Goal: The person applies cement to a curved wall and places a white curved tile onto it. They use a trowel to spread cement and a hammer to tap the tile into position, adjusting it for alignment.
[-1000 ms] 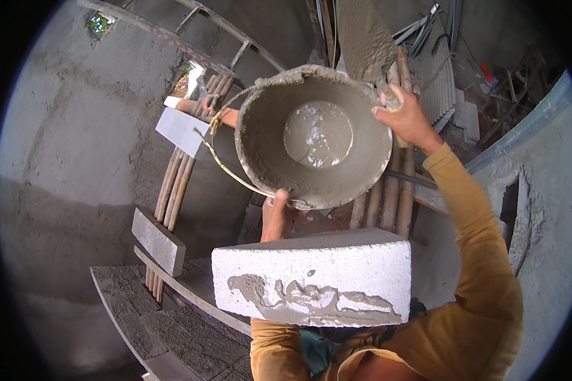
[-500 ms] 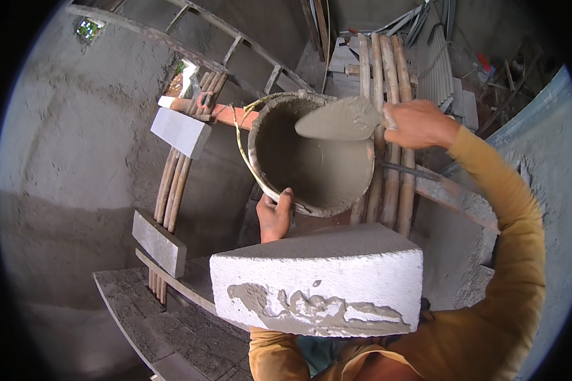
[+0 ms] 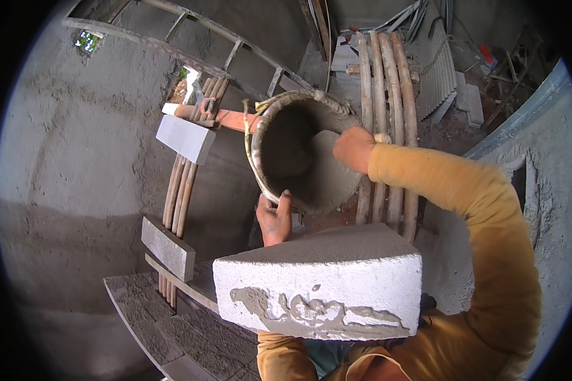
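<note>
Change: your right hand went from above the bucket down inside it, trowel low in the mortar | bucket tilted more toward you | left hand stayed clamped on its near rim | right closed on trowel handle | grey block just below the bucket | judged: loading mortar for block.

bucket floor: hidden by trowel blade | left hand palm: hidden
</note>
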Tool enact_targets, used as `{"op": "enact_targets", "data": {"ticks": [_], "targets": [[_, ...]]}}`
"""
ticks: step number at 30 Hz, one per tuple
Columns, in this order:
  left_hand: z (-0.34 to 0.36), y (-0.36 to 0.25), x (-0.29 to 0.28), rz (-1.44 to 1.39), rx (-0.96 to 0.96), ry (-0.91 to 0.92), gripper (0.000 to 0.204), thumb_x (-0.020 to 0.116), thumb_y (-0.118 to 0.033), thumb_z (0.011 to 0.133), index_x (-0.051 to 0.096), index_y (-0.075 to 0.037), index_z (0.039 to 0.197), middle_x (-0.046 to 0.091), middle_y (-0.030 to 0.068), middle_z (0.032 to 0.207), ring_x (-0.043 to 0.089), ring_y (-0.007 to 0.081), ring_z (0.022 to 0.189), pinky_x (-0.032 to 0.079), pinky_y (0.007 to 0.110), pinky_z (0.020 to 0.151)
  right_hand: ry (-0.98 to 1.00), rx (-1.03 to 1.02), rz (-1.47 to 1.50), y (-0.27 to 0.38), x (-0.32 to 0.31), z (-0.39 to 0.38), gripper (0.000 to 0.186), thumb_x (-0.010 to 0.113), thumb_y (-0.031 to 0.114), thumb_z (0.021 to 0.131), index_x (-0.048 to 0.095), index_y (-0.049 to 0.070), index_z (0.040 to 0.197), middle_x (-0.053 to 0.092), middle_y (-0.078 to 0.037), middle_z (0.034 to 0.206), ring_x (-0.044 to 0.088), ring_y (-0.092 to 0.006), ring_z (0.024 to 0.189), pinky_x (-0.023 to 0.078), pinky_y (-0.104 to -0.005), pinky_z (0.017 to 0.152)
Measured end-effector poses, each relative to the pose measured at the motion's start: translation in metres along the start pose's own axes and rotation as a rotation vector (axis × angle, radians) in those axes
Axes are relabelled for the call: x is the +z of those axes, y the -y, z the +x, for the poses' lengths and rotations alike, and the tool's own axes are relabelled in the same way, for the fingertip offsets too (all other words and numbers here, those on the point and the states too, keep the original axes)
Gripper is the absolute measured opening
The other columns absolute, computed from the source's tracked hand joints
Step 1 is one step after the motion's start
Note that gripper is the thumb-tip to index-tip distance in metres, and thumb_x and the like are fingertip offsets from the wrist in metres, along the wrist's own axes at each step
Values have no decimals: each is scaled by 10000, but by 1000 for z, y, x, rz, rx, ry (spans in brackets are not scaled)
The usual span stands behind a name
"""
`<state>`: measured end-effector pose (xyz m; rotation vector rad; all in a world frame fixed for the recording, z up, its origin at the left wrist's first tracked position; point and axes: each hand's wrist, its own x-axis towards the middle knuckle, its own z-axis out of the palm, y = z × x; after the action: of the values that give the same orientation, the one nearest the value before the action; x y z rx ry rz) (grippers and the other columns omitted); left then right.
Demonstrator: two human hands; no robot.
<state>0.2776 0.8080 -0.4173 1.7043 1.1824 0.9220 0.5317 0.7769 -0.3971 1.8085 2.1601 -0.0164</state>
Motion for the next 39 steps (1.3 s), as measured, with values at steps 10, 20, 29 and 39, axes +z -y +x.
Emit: {"op": "enact_targets", "data": {"ticks": [10,20,29,39], "targets": [[-3,0,1,-199,-139,44,168,629,-94,893,622,36,999,621,5,845,527,81,747,431,249,681,315,62,1103,12,11,-28,323,528,269,903,639,-32,860,657,-169,841,640,-258,644,514,-414,650],[-5,3,4,-171,-226,-39,268,678,-224,824,640,35,881,623,1,768,506,91,682,410,266,627,282,149,1181,-60,-48,-56,389,552,366,947,653,1,1037,604,-51,753,592,-148,595,484,-318,515],[-22,5,9,-502,-275,-75,292,655,-292,848,676,-10,917,593,40,687,514,152,615,401,334,567,9,-20,899,-81,-245,-152,399,602,344,900,667,-37,998,542,11,624,529,-87,556,436,-266,469],[-28,24,-2,-838,-270,-91,305,596,-295,900,636,-8,995,600,70,822,549,175,744,451,335,654,-123,-396,63,-21,-313,-213,341,671,207,732,636,-27,977,543,-114,700,568,-269,615,409,-397,557]]}}
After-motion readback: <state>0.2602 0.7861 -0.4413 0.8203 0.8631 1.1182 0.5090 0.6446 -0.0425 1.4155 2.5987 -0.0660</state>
